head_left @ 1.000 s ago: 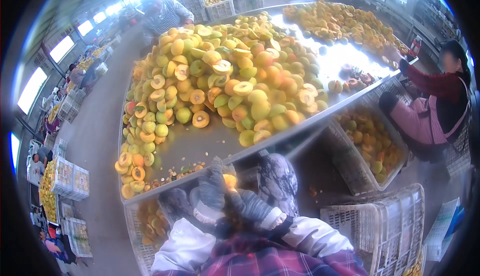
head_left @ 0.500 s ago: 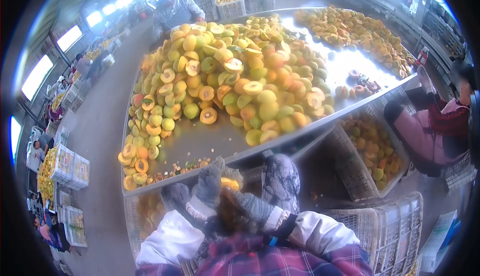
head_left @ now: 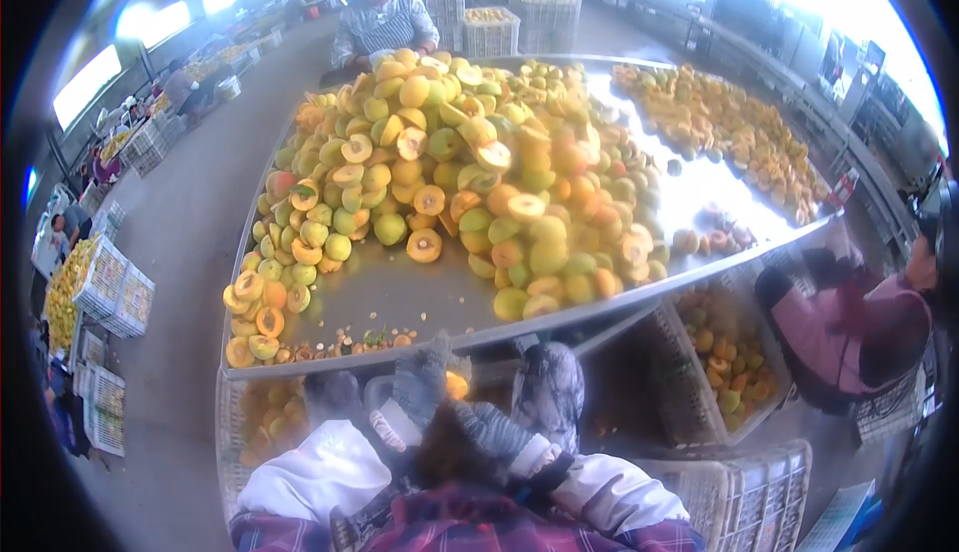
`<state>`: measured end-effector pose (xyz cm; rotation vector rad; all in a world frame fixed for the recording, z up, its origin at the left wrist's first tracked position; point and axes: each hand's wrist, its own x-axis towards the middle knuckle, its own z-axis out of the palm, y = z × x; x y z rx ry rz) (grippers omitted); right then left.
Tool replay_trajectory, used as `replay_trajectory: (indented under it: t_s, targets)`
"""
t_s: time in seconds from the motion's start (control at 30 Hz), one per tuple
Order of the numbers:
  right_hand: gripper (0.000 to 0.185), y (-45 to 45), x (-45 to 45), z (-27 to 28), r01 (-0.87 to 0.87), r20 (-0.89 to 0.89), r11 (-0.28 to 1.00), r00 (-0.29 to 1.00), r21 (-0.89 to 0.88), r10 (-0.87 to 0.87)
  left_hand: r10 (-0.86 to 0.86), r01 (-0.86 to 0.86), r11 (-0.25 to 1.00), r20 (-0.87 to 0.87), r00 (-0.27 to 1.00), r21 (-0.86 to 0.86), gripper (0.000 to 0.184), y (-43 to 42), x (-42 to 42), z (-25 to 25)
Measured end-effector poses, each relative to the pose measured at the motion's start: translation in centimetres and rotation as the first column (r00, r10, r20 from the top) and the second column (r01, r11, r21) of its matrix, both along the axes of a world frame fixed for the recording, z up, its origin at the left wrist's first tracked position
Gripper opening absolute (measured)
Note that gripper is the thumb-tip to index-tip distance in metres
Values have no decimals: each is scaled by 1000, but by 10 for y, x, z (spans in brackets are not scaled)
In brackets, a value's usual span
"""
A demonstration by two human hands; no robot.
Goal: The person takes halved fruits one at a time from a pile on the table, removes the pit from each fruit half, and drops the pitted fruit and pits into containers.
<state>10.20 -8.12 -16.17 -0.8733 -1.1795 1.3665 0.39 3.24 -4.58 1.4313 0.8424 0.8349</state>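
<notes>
My left hand (head_left: pixel 424 380), in a grey glove, is closed around a yellow peach (head_left: pixel 457 385), just off the table's near edge. Only a small orange-yellow part of the peach shows. Beside and below it is my right hand (head_left: pixel 491 428), also gloved, its fingers curled in toward the peach. Blur and a dark shape hide what the right fingers grip. Beyond my hands, a heap of whole and halved peaches (head_left: pixel 430 142) lies on the metal table (head_left: pixel 440 292). Pits and scraps (head_left: pixel 365 344) are scattered along its near edge.
A crate of peaches (head_left: pixel 734 367) stands right of my knees, with another crate (head_left: pixel 764 502) nearer me. Peach halves (head_left: pixel 719 127) cover the table's far right. One person (head_left: pixel 390 22) works across the table; another person (head_left: pixel 849 327) sits at right.
The view has tilted up and shifted, so the table and crates sit differently in frame. My hands stay together at the peach, of which less shows now.
</notes>
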Motion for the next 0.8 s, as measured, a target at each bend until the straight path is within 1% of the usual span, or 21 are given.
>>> replay_trajectory:
  t_s: [0.03,0.07,0.13,0.2,0.27,0.3,0.33,0.37,0.4,0.43,0.47,0.5,0.57,0.6,0.67,0.7,0.73,0.77,0.8]
  targets:
    - [36,1,4,24,-5,-27,998,1000,-65,3,-13,25,990,-88,996,140,27,4,0,-3]
    - [36,1,6,33,-8,-51,995,999,-103,2,-2,46,964,-166,986,263,27,9,2,-7]
    - [35,2,7,41,-4,-59,990,998,-141,-5,26,104,898,-287,958,427,27,15,6,-19]
    - [34,5,10,50,-37,17,990,999,-136,39,42,184,840,-399,916,511,27,22,6,-35]
    - [33,8,15,67,-118,153,986,979,-115,135,42,279,793,-506,862,541,27,27,0,-49]
    - [33,9,16,80,-154,200,982,964,-111,173,39,309,789,-545,837,531,27,30,-2,-56]
    - [33,9,15,90,-181,230,977,952,-113,203,-6,272,833,-484,875,483,30,23,-9,-44]
    - [33,9,12,93,-194,251,974,943,-118,218,-70,205,913,-362,930,352,34,18,-13,-32]
    - [33,6,6,94,-176,224,975,953,-133,203,-105,134,979,-184,977,152,37,8,-18,-20]
    - [33,4,-1,91,-144,168,976,971,-161,171,-74,73,995,-12,997,-66,40,-1,-21,-8]
    - [33,0,-10,86,-104,104,975,987,-197,126,15,25,964,147,989,-265,43,-12,-23,3]
    - [33,-5,-19,82,-63,40,969,996,-238,74,115,-8,912,239,964,-410,47,-20,-24,14]
    - [33,-17,-37,79,-13,-63,952,998,-304,-7,250,-35,809,290,924,-587,53,-29,-30,27]
    - [34,-21,-43,87,-4,-86,943,996,-332,-26,202,65,742,315,927,-667,60,-26,-36,21]
    - [34,-27,-51,102,1,-88,916,995,-400,-39,166,154,722,385,908,-674,60,-34,-53,14]
    - [35,-28,-53,110,5,-64,905,997,-426,-35,198,287,613,495,846,-736,60,-31,-60,24]
    - [35,-31,-54,115,19,29,909,1000,-416,-7,249,422,501,593,766,-755,61,-33,-66,30]
    - [35,-44,-56,96,101,495,993,867,-67,-54,412,88,662,460,787,-744,61,-48,-62,20]
    - [34,-51,-55,66,-12,809,956,535,294,-242,579,-263,728,361,731,-633,62,-57,-55,10]
